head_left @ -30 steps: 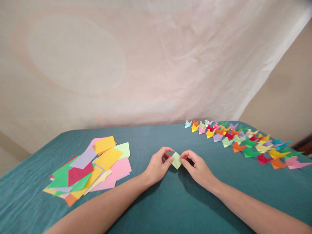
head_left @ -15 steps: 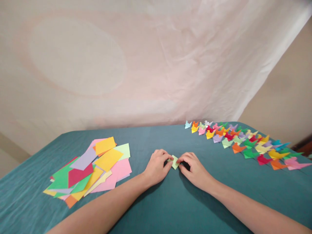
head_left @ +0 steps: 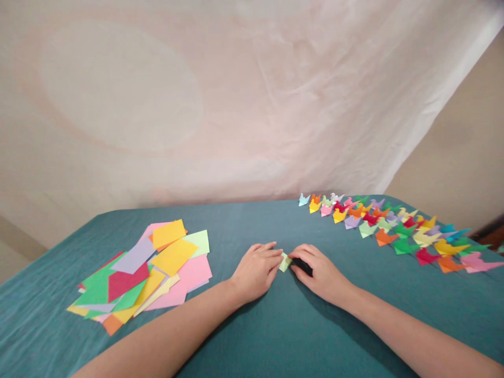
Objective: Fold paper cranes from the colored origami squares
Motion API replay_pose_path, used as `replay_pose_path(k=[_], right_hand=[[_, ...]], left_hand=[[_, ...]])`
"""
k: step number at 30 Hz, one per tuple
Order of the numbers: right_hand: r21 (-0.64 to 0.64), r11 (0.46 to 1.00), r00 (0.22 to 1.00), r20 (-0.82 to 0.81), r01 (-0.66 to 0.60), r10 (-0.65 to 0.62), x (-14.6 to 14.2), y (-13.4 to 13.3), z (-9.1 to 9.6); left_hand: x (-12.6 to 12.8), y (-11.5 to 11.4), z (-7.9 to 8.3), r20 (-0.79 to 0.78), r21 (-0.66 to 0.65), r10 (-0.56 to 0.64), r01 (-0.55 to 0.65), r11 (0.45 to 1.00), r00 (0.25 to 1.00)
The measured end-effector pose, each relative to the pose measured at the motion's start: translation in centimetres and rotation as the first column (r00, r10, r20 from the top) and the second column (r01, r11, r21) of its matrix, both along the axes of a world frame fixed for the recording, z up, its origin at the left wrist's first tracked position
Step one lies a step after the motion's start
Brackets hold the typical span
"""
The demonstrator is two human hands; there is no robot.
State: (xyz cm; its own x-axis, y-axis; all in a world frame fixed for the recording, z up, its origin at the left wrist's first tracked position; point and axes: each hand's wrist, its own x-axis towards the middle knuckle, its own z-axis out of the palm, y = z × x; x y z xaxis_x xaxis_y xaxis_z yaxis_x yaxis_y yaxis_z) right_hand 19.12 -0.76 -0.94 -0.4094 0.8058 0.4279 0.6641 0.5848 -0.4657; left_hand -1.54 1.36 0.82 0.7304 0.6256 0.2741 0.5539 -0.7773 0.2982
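A small folded piece of light green paper (head_left: 284, 262) lies on the cloth between my two hands. My right hand (head_left: 321, 274) pinches its right edge between thumb and fingers. From the other side, my left hand (head_left: 256, 273) reaches it with fingers stretched out and slightly spread, the fingertips touching its left edge. Part of the paper's outline is hidden under the fingertips.
On the left lies a loose pile of coloured paper sheets (head_left: 173, 257). Several rows of small folded paper birds (head_left: 425, 239) stand at the right. A teal cloth (head_left: 252, 346) covers the table, and a pale hanging sheet (head_left: 236, 105) rises behind it.
My left fingers have straightened from a pinch and lie flatter beside the paper. The paper has shifted slightly to the right, with my right hand still pinching it.
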Motion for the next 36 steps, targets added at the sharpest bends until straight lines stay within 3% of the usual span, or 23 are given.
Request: replay_pose_path(k=[7, 10, 29, 36], right_hand=[[0.199, 0.968, 0.942, 0.326, -0.150, 0.079, 1.0, -0.4, 0.8], [0.237, 0.944, 0.912, 0.391, -0.230, 0.124, 0.9, -0.6, 1.0], [0.232, 0.940, 0.895, 0.426, -0.248, 0.131, 0.7, -0.7, 1.2], [0.229, 0.961, 0.942, 0.327, -0.156, 0.075, 0.3, -0.5, 1.3]], left_hand=[[0.0, 0.2, -0.4, -0.007, 0.015, -0.008, 0.008, 1.000, 1.000], [-0.1, 0.3, -0.5, 0.018, 0.022, -0.019, 0.019, 1.000, 1.000], [0.0, 0.3, -0.5, 0.013, 0.030, -0.020, 0.019, 0.999, 1.000], [0.1, 0.3, -0.8, 0.076, 0.004, -0.018, 0.018, 1.000, 0.997]])
